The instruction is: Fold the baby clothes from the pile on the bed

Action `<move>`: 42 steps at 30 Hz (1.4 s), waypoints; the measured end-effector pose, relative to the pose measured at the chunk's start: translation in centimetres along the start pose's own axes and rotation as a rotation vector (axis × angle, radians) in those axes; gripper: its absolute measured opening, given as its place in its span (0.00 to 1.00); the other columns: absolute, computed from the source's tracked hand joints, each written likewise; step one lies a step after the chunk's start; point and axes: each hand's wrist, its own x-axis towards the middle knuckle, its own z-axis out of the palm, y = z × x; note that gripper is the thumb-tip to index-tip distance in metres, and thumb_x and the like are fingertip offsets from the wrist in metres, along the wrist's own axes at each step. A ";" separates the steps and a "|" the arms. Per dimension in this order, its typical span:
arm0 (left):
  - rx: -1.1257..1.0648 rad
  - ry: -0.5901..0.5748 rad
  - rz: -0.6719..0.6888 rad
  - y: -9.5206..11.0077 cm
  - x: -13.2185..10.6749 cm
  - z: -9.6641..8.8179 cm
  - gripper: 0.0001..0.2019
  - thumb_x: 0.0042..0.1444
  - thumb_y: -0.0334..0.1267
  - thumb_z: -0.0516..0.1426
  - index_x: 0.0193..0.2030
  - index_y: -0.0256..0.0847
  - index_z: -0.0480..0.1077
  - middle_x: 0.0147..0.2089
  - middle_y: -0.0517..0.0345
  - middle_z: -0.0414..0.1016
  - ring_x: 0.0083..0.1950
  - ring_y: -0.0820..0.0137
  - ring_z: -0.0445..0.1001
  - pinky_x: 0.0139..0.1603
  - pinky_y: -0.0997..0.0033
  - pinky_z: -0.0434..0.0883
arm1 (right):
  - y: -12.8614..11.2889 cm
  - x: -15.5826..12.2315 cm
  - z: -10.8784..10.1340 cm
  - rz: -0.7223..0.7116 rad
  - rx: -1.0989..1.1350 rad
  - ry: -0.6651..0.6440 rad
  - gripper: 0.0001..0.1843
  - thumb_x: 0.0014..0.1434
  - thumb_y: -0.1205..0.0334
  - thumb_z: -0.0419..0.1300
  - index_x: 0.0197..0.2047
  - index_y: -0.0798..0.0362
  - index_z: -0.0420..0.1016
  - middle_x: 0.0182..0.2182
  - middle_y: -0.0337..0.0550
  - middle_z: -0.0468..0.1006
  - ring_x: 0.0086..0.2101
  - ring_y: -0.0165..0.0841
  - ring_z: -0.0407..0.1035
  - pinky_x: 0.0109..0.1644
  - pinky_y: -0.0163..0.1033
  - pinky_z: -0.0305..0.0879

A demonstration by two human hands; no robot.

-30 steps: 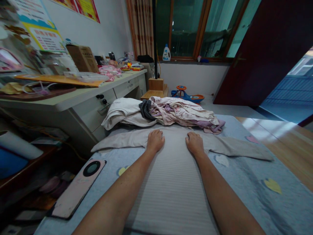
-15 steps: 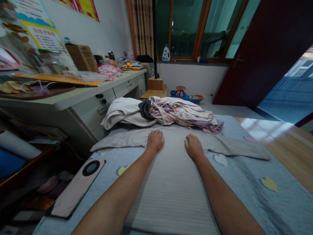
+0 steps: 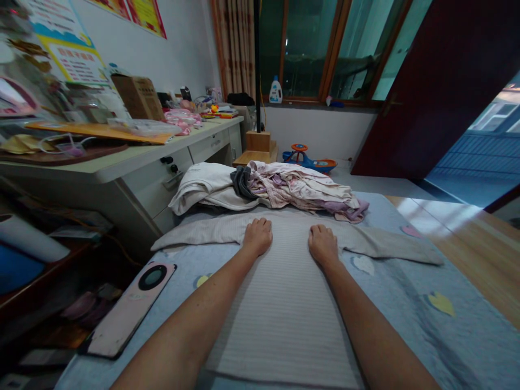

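The left hand [image 3: 257, 236] and right hand [image 3: 323, 245] lie flat and relaxed, palms down, gripping nothing, on the upper part of a pale grey striped knit top [image 3: 284, 325], the left at about 11 o'clock and the right at about 1 o'clock. The top is spread flat down the middle of the bed, with its sleeves stretched out sideways at 10 and 2 o'clock. Beneath it is a blue bedcover [image 3: 410, 303] printed with pastel hearts. Just beyond the hands, at 12 o'clock, a rumpled pile of pink-and-cream clothes [image 3: 300, 192] touches a folded white garment [image 3: 201, 187] at its left. A pink phone [image 3: 130, 309] with a round camera ring lies on the bedcover at 8 o'clock, near the left forearm. At 10 o'clock a cream table [image 3: 122, 157] with drawers carries a cardboard box [image 3: 138, 97] and assorted clutter. Farther off at 12 o'clock, a blue-and-orange ride-on toy [image 3: 309, 160] sits on the floor below a window, and a dark red door [image 3: 430, 92] stands open at 1 o'clock.
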 end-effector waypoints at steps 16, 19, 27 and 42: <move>-0.101 -0.055 0.131 -1.5 -4.6 -1.7 0.18 0.65 0.38 0.53 0.60 0.42 0.69 0.64 0.47 0.69 0.65 0.61 0.66 0.66 0.60 0.61 | 1.7 -2.0 0.7 -0.212 0.134 0.027 0.20 0.67 0.63 0.50 0.58 0.59 0.72 0.60 0.56 0.71 0.59 0.41 0.64 0.64 0.42 0.54; -0.071 -0.081 0.089 -2.3 -6.2 -2.6 0.19 0.65 0.40 0.53 0.61 0.41 0.68 0.66 0.45 0.68 0.67 0.59 0.65 0.68 0.58 0.60 | 1.8 -2.2 0.6 -0.231 0.172 0.063 0.16 0.66 0.64 0.52 0.53 0.57 0.75 0.55 0.53 0.75 0.55 0.39 0.66 0.62 0.40 0.56; -0.022 -0.135 -0.050 -4.0 -9.5 -4.5 0.19 0.66 0.40 0.53 0.62 0.43 0.67 0.68 0.46 0.66 0.69 0.56 0.63 0.67 0.51 0.59 | 1.0 -2.1 -0.5 -0.197 0.156 -0.012 0.16 0.65 0.68 0.51 0.51 0.55 0.75 0.53 0.52 0.76 0.51 0.39 0.68 0.56 0.39 0.59; 0.056 -0.029 -0.405 -6.5 -10.1 -5.1 0.20 0.64 0.43 0.53 0.59 0.38 0.70 0.50 0.42 0.73 0.53 0.52 0.71 0.58 0.54 0.66 | -5.3 -4.3 -1.3 -0.349 0.176 -0.125 0.23 0.68 0.53 0.51 0.62 0.55 0.68 0.66 0.58 0.63 0.65 0.46 0.55 0.67 0.50 0.50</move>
